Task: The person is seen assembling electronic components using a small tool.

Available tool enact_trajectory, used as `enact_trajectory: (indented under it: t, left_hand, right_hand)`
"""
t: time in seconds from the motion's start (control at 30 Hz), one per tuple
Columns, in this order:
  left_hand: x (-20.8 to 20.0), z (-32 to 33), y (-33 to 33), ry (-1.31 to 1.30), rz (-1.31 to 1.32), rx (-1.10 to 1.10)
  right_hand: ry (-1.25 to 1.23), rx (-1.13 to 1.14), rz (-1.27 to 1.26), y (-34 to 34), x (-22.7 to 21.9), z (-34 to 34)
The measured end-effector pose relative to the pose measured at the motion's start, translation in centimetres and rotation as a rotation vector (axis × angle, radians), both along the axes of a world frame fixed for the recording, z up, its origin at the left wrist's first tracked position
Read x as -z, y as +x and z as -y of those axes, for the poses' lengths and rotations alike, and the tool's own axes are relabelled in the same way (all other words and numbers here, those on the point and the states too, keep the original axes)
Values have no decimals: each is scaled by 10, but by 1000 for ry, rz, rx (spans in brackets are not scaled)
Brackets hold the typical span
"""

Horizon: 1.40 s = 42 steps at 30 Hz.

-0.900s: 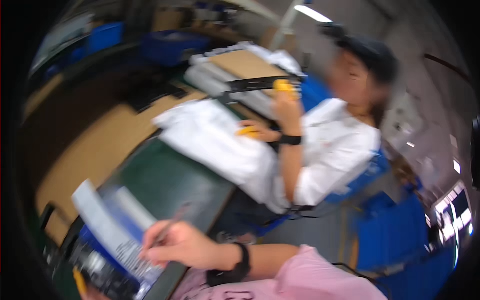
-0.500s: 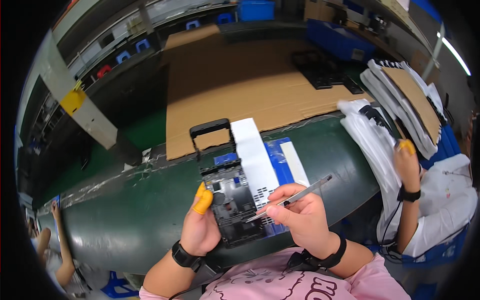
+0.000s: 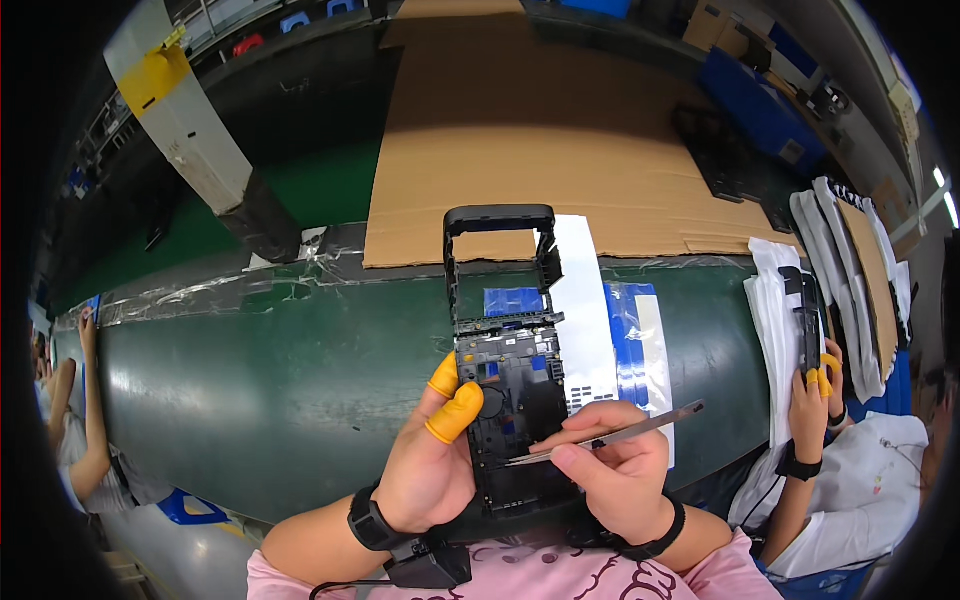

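My left hand (image 3: 428, 475), yellow finger cots on two fingers, grips the left edge of a black plastic device housing (image 3: 540, 390). An open rectangular frame rises from its far end, and small parts are set into its near half. A pair of metal tweezers (image 3: 665, 417) is pinched in my right hand (image 3: 622, 478). Their tips rest on or just over the housing's lower middle; I cannot tell if they touch it or grip anything. Beneath and right of the housing lies a white sheet (image 3: 585, 300) with black printed marks, beside blue film (image 3: 630, 340).
Brown cardboard (image 3: 540, 170) covers the table's far part beyond the green surface (image 3: 300, 400). At right a co-worker's hands hold a black part (image 3: 808, 325) near stacked white padded sleeves (image 3: 770, 330). A blue bin (image 3: 760, 110) stands far right, a pillar (image 3: 190, 140) far left. Another person sits left.
The view has shifted, and the housing is turned more upright before me. The tweezers lie flatter across it, tips still at its lower half. The co-worker at right now holds a black part.
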<state>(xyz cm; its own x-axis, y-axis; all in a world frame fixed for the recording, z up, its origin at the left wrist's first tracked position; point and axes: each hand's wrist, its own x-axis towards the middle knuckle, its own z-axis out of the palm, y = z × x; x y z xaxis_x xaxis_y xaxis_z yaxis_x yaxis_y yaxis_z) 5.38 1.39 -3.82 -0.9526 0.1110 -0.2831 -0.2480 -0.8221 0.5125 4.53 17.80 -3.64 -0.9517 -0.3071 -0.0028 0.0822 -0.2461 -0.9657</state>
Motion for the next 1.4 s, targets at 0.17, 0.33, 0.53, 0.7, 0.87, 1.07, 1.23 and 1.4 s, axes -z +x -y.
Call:
enact_trajectory:
  t: [0.17, 0.33, 0.53, 0.7, 0.87, 1.07, 1.23, 1.4]
  left_hand:
    - [5, -2, -3, -30, 26, -21]
    - [5, -7, -2, -98, 6, -33]
    - [6, -8, -2, -102, 23, -42]
    - [7, -8, -1, -102, 10, -52]
    - [7, -9, 0, -104, 7, -52]
    - [10, -8, -1, -29, 19, -53]
    - [8, -10, 0, 39, 15, -51]
    - [9, -12, -1, -69, 21, -68]
  right_hand:
    - [-30, -56, 46, -7, 11, -4]
    - [-20, -44, 46, -7, 8, -5]
    - [-30, -41, 39, -7, 11, -6]
    - [-42, -36, 44, -6, 11, -4]
    - [-31, -35, 50, -5, 12, -6]
    - [-6, -32, 10, -7, 15, -5]
    - [-20, -30, 25, -5, 12, -6]
    - [-25, -19, 3, -6, 16, -4]
